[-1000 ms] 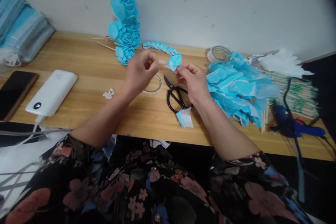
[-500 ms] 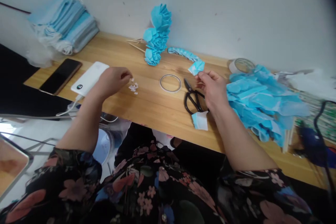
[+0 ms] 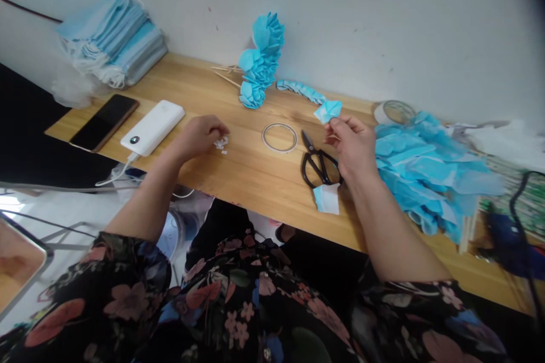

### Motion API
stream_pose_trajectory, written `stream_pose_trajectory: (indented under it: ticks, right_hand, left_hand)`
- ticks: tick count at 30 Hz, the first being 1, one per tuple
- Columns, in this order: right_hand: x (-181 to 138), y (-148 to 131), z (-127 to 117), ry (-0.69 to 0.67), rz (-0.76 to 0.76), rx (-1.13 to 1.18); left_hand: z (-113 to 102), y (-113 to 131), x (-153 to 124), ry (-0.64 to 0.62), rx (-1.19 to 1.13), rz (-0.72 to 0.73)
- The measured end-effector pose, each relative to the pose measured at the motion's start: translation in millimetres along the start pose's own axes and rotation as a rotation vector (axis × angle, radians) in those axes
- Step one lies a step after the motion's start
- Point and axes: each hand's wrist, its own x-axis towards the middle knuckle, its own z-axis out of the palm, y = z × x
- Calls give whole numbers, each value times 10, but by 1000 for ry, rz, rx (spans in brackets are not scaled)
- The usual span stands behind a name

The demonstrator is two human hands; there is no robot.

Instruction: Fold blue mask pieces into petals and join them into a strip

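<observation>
My right hand (image 3: 355, 144) pinches a folded blue petal (image 3: 328, 111) made of thin mask-like fabric, held above the table. Below it lie black-handled scissors (image 3: 314, 160), with a blue and white fabric scrap (image 3: 327, 198) by their handles. My left hand (image 3: 202, 135) is closed, its fingertips down at a small pile of white tape bits (image 3: 221, 143); whatever they grip is hidden. Between the hands a thin roll of tape (image 3: 279, 137) lies flat. Behind the petal stretches a row of folded blue petals (image 3: 300, 89).
Blue fabric flowers (image 3: 258, 65) on sticks lie by the wall. At left are stacked face masks (image 3: 123, 39), a phone (image 3: 104, 122) and a white power bank (image 3: 153, 127) with a cable. To the right are a wider tape roll (image 3: 395, 110) and a heap of blue fabric (image 3: 430, 164).
My left hand has moved right and down onto the tape bits. My right hand keeps holding the petal. The whole view has shifted slightly.
</observation>
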Motion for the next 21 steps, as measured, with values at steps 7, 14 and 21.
stream_pose_trajectory:
  ticks: [7, 14, 21]
  right_hand:
    - [123, -260, -93, -11, -49, 24]
    - [473, -615, -290, 30, -89, -46]
    - [263, -506, -310, 86, -82, 133]
  left_hand:
    - [-220, 426, -11, 365, -57, 76]
    - [1, 1393, 993, 169, -35, 361]
    - [464, 1751, 2171, -9, 130, 383]
